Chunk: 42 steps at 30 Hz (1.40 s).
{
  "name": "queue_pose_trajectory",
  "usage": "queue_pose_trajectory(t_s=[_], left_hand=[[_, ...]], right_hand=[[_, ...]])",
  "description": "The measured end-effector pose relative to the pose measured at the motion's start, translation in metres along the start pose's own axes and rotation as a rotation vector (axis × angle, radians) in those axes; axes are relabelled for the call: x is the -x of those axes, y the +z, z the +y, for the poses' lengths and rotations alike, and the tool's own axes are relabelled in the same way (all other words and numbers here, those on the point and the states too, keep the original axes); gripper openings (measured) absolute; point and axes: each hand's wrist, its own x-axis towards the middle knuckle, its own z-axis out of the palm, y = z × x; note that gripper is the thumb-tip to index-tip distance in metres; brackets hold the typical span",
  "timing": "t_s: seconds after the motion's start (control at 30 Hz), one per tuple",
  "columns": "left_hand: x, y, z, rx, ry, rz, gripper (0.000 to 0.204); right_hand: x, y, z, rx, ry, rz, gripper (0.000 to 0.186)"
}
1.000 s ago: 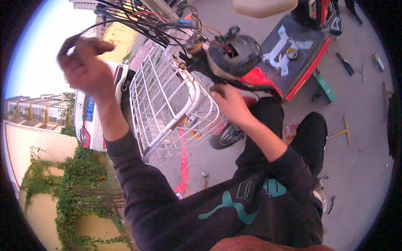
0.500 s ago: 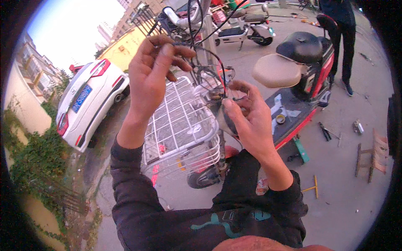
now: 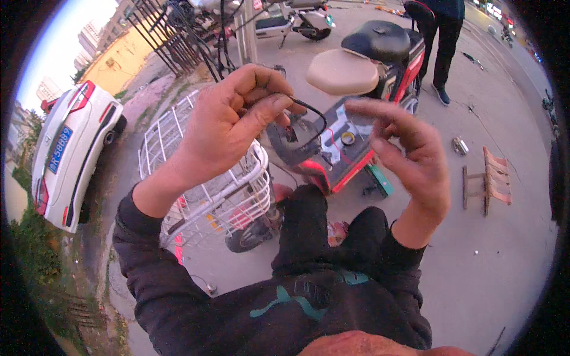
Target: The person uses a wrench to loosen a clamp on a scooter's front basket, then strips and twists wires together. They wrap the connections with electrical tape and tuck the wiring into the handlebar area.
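Observation:
My left hand (image 3: 228, 124) pinches a black cable (image 3: 320, 115) that loops down above the front of a red-and-black scooter. My right hand (image 3: 409, 157) is raised to the right, index finger extended and thumb apart, with nothing visible gripped. Beneath my hands is a white wire basket (image 3: 172, 136), its middle partly behind my left forearm. The scooter's dark floorboard (image 3: 329, 175) carries pale cut pieces and a tape roll (image 3: 348, 139). A black housing (image 3: 285, 151) with an opening sits near the cable's lower end.
A white car (image 3: 71, 160) stands left. A beige seat (image 3: 341, 71) lies by the scooter's saddle. A person's legs (image 3: 439, 59) stand behind it. A small wooden stool (image 3: 496, 178), a metal part (image 3: 460, 145) and a green bar (image 3: 380, 181) are at right. More scooters (image 3: 297, 24) are behind.
My right hand has risen from beside the basket and moved rightward, away from the wires. My left hand has come across toward the middle, with the black cable in it. The view has shifted.

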Motion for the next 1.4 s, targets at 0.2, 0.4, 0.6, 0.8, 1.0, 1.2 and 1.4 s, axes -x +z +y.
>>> queue_pose_trajectory(t_s=[0.2, 0.4, 0.6, 0.8, 1.0, 1.2, 1.4], left_hand=[[0.002, 0.002, -0.014, -0.08, 0.073, -0.02, 0.015], [-0.001, -0.002, -0.018, -0.275, 0.225, 0.042, 0.011], [-0.001, 0.001, -0.019, -0.437, 0.276, 0.023, 0.013], [-0.005, 0.002, -0.022, -0.559, 0.256, -0.044, 0.013], [-0.003, 0.0, -0.027, -0.786, 0.523, -0.151, 0.017], [-0.005, 0.001, -0.021, -0.976, 0.663, -0.37, 0.027], [0.004, 0.003, -0.026, -1.075, 0.665, -0.375, 0.027]], right_hand=[[-0.037, 0.016, -0.01, 0.011, 0.01, 0.058, 0.046], [-0.041, 0.056, 0.0, -0.159, 0.253, 0.047, 0.027], [-0.037, 0.054, 0.005, -0.313, 0.351, 0.027, 0.024], [-0.034, 0.053, 0.014, -0.351, 0.464, 0.021, 0.019], [-0.033, 0.056, 0.028, -0.519, 0.599, -0.016, 0.015], [-0.02, 0.063, 0.038, -0.635, 0.713, 0.052, 0.015], [-0.014, 0.082, 0.041, -0.705, 0.677, 0.205, 0.014]])
